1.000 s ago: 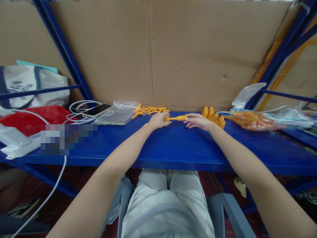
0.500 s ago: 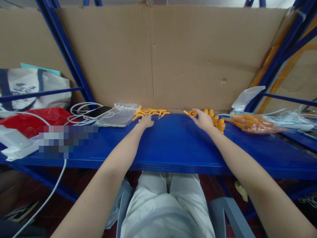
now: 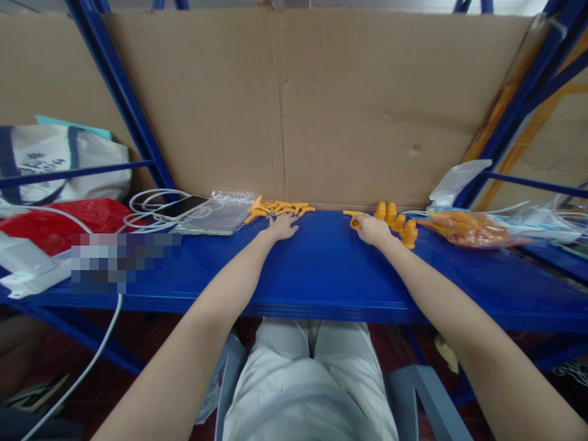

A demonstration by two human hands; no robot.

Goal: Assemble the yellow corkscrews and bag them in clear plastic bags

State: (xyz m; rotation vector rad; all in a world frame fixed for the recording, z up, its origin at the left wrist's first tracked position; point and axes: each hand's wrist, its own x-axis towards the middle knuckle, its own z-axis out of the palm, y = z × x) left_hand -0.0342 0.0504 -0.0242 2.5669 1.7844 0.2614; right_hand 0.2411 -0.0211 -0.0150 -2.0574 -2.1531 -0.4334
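Observation:
Orange corkscrews (image 3: 263,208) with T-shaped handles and metal spirals lie in a loose row against the cardboard at the back of the blue table. My left hand (image 3: 281,229) rests at their near side with the fingers spread; whether it touches one is hard to see. Pinched in my right hand (image 3: 374,230) is a hollow orange cap (image 3: 354,223), its round opening turned toward me. Just behind it lies a slim orange piece (image 3: 350,212). Several orange caps (image 3: 408,234) stand to the right of my right hand.
A clear bag of orange parts (image 3: 478,228) lies on the right. On the left are a plastic bag (image 3: 223,217), a phone (image 3: 184,207), white cables, a red bag (image 3: 96,217) and a white power adapter (image 3: 27,257). Cardboard (image 3: 349,110) walls off the back.
My right hand has lowered toward me with the cap, leaving the slim orange piece behind it. My left hand has slid a little to the right along the corkscrews.

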